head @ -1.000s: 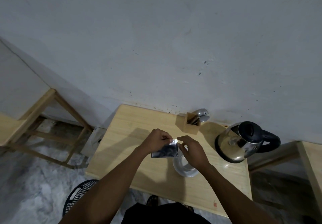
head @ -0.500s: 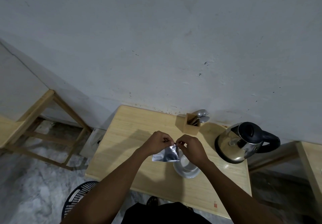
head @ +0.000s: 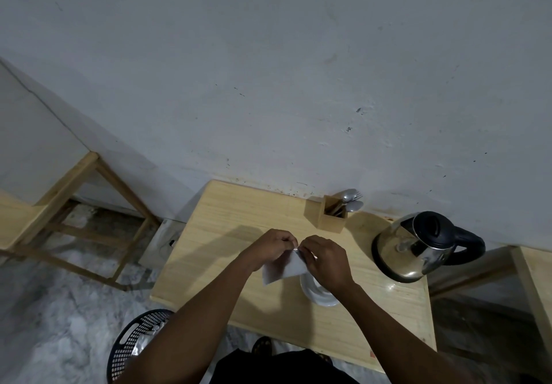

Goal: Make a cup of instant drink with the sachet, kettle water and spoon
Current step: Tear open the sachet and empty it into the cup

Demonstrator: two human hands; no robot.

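Since the earlier frame we note the sachet (head: pixel 283 267) has tilted. Left hand (head: pixel 273 249) and right hand (head: pixel 324 259) fingers pinch its top edge above the cup (head: pixel 318 294), so powder should fall in.

Both forearms are bare from the wrists back to the frame's lower edge, with no sleeve, watch or ring showing. The left hand (head: pixel 273 247) and right hand (head: pixel 325 259) are bare too. At 6 o'clock a dark garment (head: pixel 268 367) covers the torso, and beyond it dark patterned footwear (head: pixel 263 345) shows.
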